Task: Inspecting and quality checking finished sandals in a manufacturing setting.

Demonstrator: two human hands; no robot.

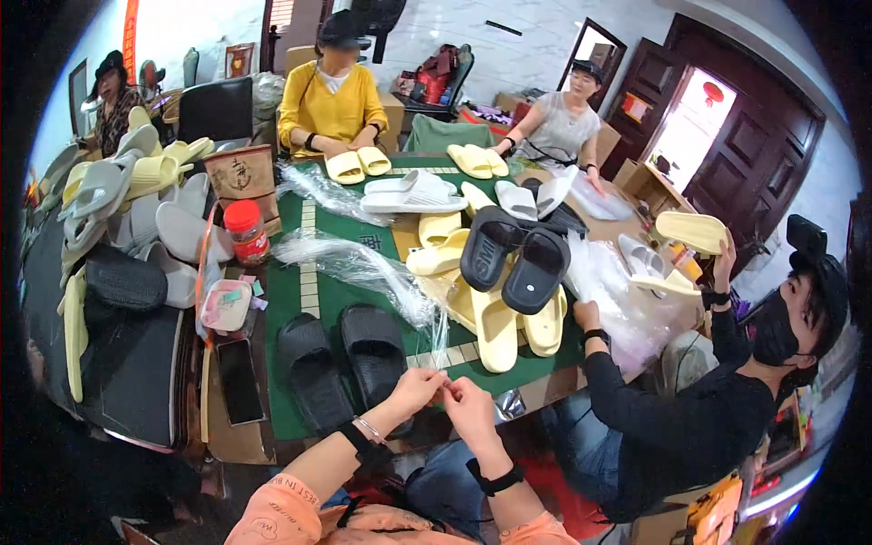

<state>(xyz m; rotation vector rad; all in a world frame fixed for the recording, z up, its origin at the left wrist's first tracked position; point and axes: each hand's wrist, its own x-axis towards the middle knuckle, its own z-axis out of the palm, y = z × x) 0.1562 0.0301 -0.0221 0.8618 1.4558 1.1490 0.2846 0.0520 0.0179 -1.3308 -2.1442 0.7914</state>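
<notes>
My left hand (420,389) and my right hand (468,400) meet at the table's near edge, fingers pinched together. Between them they grip the end of a clear plastic bag (440,338), which stretches up from my fingertips. To the left of my hands lies a pair of black slippers (374,341), side by side on the green tabletop (289,381). Just beyond my right hand is a pile of pale yellow slippers (495,331), with another black pair (509,259) resting on top, soles showing.
More clear bags (350,268) lie across the table. Grey and yellow slippers (150,195) are heaped at the left, near a red-lidded jar (245,232) and a phone (239,381). A co-worker at the right holds up a yellow slipper (690,232); other people sit across the table.
</notes>
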